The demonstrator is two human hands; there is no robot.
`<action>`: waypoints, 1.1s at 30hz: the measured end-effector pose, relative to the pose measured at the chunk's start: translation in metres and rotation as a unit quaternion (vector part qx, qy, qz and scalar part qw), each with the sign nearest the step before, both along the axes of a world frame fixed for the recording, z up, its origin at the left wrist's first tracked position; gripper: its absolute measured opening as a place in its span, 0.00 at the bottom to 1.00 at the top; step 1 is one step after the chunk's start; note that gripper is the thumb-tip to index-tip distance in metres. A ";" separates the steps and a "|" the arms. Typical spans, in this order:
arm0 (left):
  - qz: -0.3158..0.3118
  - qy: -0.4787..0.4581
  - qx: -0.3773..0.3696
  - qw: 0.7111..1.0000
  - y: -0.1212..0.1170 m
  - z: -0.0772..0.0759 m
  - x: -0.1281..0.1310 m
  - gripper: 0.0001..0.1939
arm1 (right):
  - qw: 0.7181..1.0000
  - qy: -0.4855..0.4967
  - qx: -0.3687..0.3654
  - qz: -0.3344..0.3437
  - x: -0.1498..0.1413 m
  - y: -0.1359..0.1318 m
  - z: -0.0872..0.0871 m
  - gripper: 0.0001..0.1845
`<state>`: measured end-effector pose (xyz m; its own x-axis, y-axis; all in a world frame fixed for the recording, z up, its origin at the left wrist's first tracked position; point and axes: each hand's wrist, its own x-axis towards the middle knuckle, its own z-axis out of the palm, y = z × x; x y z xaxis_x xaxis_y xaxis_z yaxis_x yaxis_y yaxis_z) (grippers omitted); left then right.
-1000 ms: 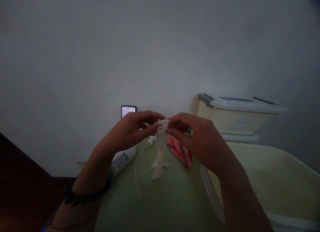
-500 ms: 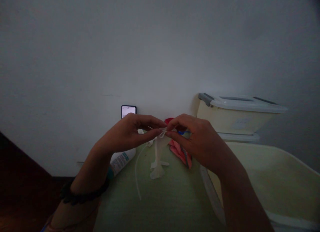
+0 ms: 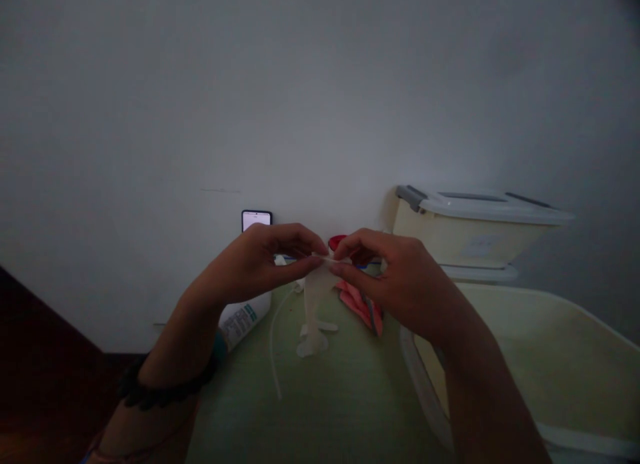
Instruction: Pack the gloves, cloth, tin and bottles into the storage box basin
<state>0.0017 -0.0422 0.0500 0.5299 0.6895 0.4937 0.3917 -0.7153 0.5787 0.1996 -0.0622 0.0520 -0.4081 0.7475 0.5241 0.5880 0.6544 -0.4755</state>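
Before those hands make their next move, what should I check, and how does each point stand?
1. Left hand gripping the white glove by its top edge: ok.
2. Right hand pinching that edge too: ok.
3. Glove's opening spread wide: not ok, the edge looks pinched nearly flat.
4. Glove's lower end off the green tabletop: cannot tell.
5. Phone screen fully visible: not ok, the left hand covers its lower part.

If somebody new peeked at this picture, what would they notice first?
Probably the left hand and right hand in the middle, both pinching what looks like a thin white glove that hangs below them. Next, maybe the phone with its lit screen behind the left hand, and the pink cloth below the right hand.
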 end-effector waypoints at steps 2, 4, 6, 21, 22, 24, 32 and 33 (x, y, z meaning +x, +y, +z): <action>0.006 -0.002 0.012 1.000 0.000 0.000 -0.001 0.05 | 1.000 0.000 -0.013 0.003 0.002 0.000 0.000 0.05; 0.010 0.000 0.016 1.000 0.000 0.000 -0.002 0.04 | 1.000 -0.004 -0.014 0.003 0.004 -0.001 0.001 0.05; 0.010 0.001 0.015 1.000 0.001 -0.001 -0.003 0.04 | 1.000 -0.008 -0.009 0.005 0.005 -0.001 0.001 0.05; -0.040 -0.008 -0.024 0.999 0.001 -0.003 -0.001 0.10 | 0.998 -0.010 0.050 -0.022 0.000 -0.005 0.005 0.02; -0.036 -0.006 -0.023 0.999 0.001 -0.003 0.000 0.10 | 0.999 -0.010 0.049 -0.021 0.000 -0.006 0.005 0.02; -0.026 -0.003 -0.019 0.999 0.002 -0.004 -0.001 0.09 | 0.999 -0.011 0.045 -0.020 -0.001 -0.006 0.005 0.02; -0.019 0.026 0.014 0.999 0.002 -0.002 -0.002 0.07 | 0.999 -0.014 0.044 -0.016 0.000 -0.003 0.004 0.04; -0.020 0.027 0.018 0.999 0.001 -0.001 -0.002 0.06 | 0.999 -0.014 0.046 -0.016 0.000 -0.003 0.004 0.04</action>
